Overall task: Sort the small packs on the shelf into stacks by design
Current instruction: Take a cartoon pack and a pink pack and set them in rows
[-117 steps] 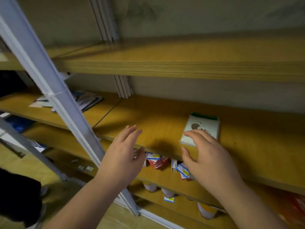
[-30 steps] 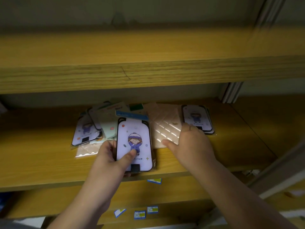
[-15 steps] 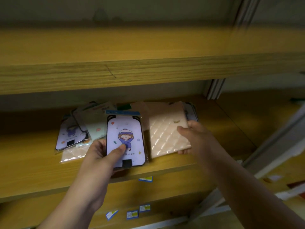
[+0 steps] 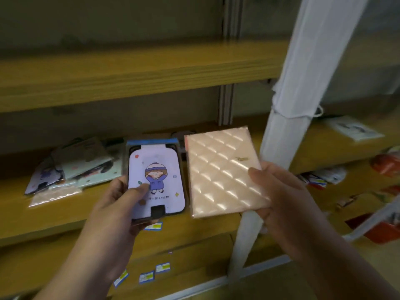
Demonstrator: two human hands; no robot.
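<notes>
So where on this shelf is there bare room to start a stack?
Bare wood lies on the shelf left of the loose pile, and along its front edge. The back is crowded, and the white post blocks the right.

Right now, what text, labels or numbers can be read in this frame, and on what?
None is legible.
Cartoon pack in the left hand: a line of small characters under the figure, too blurred.
Quilted peach pack in the right hand: small gold mark, unreadable.
Blue-and-yellow stickers on the lower shelf: too small.
</notes>
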